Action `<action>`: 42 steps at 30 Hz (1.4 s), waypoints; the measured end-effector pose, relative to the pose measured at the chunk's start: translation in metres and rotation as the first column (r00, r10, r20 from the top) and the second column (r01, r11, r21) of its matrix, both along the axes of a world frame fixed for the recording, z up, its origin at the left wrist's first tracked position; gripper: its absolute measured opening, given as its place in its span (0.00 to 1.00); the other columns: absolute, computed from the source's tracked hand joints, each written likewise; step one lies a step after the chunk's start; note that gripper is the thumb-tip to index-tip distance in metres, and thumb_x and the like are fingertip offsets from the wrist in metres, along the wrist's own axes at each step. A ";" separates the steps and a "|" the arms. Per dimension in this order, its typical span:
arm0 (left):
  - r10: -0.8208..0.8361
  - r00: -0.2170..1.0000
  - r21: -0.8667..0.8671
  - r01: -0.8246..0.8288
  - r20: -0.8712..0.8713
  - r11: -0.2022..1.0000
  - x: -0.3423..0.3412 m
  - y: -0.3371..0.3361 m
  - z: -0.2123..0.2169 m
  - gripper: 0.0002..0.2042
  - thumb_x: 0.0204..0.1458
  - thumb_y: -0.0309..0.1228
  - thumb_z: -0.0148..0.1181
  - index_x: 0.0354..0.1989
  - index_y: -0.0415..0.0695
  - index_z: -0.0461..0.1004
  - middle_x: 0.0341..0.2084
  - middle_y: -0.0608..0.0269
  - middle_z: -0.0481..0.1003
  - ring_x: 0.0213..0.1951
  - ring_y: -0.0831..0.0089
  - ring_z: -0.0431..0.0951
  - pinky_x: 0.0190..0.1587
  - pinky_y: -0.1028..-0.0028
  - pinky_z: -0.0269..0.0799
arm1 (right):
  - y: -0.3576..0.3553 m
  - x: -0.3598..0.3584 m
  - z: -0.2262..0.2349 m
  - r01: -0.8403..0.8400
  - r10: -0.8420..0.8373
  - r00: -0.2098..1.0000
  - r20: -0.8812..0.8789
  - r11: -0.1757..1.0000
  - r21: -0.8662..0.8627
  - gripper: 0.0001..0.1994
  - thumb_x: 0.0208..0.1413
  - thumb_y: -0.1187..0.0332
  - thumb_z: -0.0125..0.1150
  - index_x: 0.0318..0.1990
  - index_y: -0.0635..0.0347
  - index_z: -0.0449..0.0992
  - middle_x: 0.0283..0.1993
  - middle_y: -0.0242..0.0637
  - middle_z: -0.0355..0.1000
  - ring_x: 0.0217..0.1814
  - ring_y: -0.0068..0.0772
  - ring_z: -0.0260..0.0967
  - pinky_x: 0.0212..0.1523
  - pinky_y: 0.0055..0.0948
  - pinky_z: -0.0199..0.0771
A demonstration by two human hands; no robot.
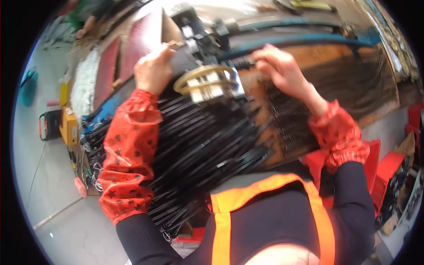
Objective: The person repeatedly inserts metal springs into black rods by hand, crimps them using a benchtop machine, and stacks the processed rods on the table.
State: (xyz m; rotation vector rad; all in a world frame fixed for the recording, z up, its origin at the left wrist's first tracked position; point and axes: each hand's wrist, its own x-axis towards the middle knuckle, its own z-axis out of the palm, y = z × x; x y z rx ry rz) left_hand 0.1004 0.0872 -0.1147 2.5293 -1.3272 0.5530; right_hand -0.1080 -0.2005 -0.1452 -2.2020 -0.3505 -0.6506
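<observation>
My left hand (152, 68) is closed in a fist beside a dark metal bench machine (201, 44); what its fingertips grip is too blurred to make out. To the right of the machine, my right hand (282, 70) is raised with its fingers curled in, close to a dark rod (243, 63). Whatever those fingers hold is hidden by blur. Between the hands, a yellowish ring (180, 84) loops around a pale, boxy part (205, 92) at the machine's front. Below it lies a thick heap of long black cable-like strips (198, 137).
A blue bar (304, 42) runs behind the brown bench top (344, 66). Dark red boards (141, 39) stand at the far left. Red bins (384, 176) are at my right. On the floor at left are a yellow box (69, 126) and a black case (51, 126).
</observation>
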 end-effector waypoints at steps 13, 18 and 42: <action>-0.156 0.880 0.068 0.140 0.450 0.988 0.048 0.056 0.029 0.06 0.58 0.32 0.57 0.41 0.59 0.77 0.29 0.65 0.79 0.35 0.63 0.80 0.39 0.59 0.72 | 0.010 -0.089 0.007 -0.248 0.144 0.955 -0.258 0.865 -0.437 0.14 0.43 0.62 0.75 0.30 0.56 0.74 0.30 0.33 0.69 0.37 0.40 0.66 0.44 0.36 0.65; 0.170 0.977 0.336 -0.204 0.128 0.919 -0.189 0.017 0.070 0.04 0.52 0.39 0.62 0.27 0.59 0.79 0.26 0.71 0.76 0.34 0.64 0.75 0.38 0.60 0.59 | -0.007 -0.092 -0.004 -0.223 0.129 0.942 -0.309 0.930 -0.292 0.11 0.47 0.70 0.73 0.30 0.60 0.74 0.30 0.36 0.68 0.37 0.42 0.66 0.39 0.38 0.68; 0.149 0.945 0.075 -0.133 -0.292 0.988 -0.293 -0.018 0.034 0.08 0.54 0.32 0.65 0.41 0.49 0.75 0.25 0.64 0.70 0.28 0.65 0.77 0.24 0.66 0.74 | -0.005 -0.105 0.001 0.021 0.057 0.951 -0.303 0.968 0.249 0.08 0.60 0.72 0.61 0.30 0.66 0.79 0.26 0.34 0.72 0.29 0.25 0.66 0.33 0.27 0.66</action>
